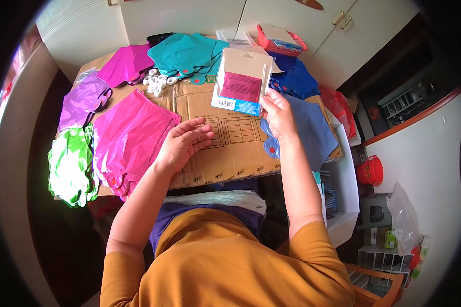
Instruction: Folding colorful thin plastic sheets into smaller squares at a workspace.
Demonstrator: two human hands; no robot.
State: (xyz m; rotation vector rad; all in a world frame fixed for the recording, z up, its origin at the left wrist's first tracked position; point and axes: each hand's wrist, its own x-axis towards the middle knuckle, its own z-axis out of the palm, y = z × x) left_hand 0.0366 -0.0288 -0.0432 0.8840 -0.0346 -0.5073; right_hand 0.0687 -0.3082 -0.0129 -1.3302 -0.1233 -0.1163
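1. Sleeves of my mustard top filled the near edge of the view, and both my forearms reached up from there onto the flattened cardboard point(230, 148) that covered the table.
2. My left hand point(184, 143) lay open and empty, fingers spread and slightly curled, hovering over the cardboard just beside the pink pile point(130, 138).
3. My right hand point(277, 115) was closed on the lower right corner of a packet point(242, 82), thumb and fingers pinching its edge.
4. I held the packet upright above the cardboard. It was a flat clear sleeve with a pale card backing and a magenta square inside, its long axis running top to bottom and tilted a little to the right.
5. The packet lay up and to the right of my open left hand, apart from it. The right hand was the nearer one, already holding it.
6. Under my right wrist lay a blue pile point(312, 130).
7. To the far left lay the green pile point(71, 166) and purple pile point(82, 100).
8. Farthest off lay a teal pile point(187, 53), some small white rings point(156, 82) and a red basket point(281, 41).
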